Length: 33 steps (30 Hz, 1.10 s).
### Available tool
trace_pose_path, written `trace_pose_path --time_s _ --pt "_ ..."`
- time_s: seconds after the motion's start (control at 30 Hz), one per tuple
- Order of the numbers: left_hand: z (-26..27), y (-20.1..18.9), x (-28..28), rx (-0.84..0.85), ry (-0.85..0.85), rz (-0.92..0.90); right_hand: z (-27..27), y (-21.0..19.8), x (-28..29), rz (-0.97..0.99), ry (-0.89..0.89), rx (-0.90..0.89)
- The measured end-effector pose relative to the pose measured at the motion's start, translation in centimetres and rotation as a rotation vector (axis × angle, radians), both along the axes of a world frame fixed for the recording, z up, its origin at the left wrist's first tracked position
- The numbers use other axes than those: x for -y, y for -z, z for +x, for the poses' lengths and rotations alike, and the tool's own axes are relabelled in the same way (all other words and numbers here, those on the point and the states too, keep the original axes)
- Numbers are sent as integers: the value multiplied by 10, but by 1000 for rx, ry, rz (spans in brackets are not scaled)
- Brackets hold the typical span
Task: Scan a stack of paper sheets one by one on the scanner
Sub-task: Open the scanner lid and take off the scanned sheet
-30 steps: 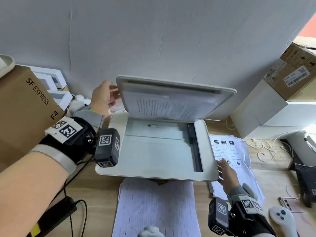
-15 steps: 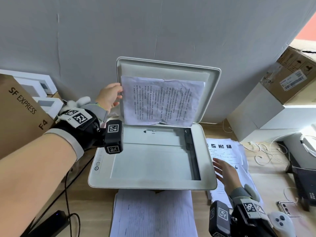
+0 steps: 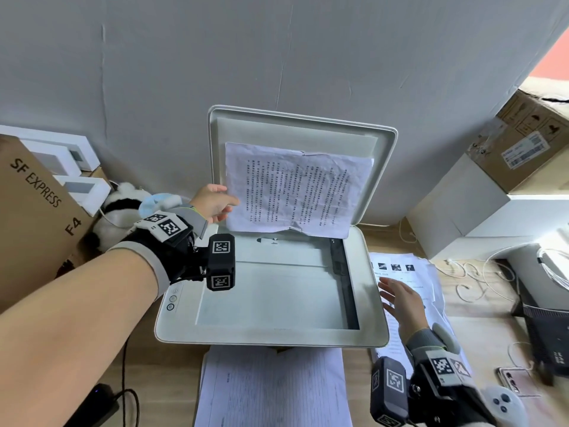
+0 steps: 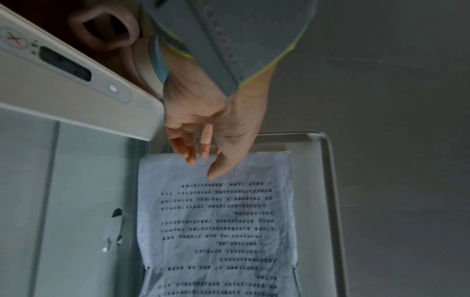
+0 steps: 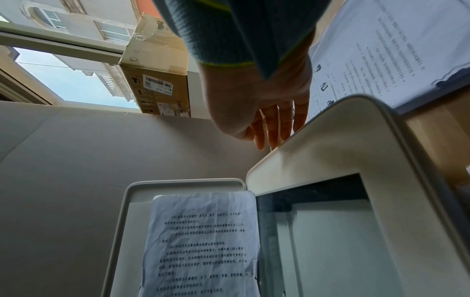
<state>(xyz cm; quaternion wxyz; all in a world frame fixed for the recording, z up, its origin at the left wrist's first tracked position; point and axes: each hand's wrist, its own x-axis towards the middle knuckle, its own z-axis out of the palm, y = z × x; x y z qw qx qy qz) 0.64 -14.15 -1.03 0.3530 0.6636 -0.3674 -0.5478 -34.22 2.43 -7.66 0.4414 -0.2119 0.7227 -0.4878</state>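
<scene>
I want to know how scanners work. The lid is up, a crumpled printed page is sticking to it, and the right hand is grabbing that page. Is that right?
Almost. It is the left hand, not the right, whose fingers are at the edge of the crumpled page on the raised lid. The right hand is spread open over the stack of sheets beside the scanner. The head view shows both.

White scanner (image 3: pixel 271 337), black-printed white sheet (image 3: pixel 295 192), seemingly brown box (image 3: pixel 34 217).
</scene>
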Motion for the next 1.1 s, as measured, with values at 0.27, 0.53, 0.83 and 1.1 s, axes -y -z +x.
trace_pose_path --time_s 0.27,0.53,0.83,1.1 --pt "-10 10 8 160 -187 -214 9 -28 54 -99 -37 -42" --pt "-16 18 12 145 -257 -273 23 -45 130 -106 -123 26" --pt "-13 18 0 -143 -108 -245 28 -42 136 -131 -137 51" --pt "9 23 -64 -499 57 -185 11 -25 65 -201 -57 490"
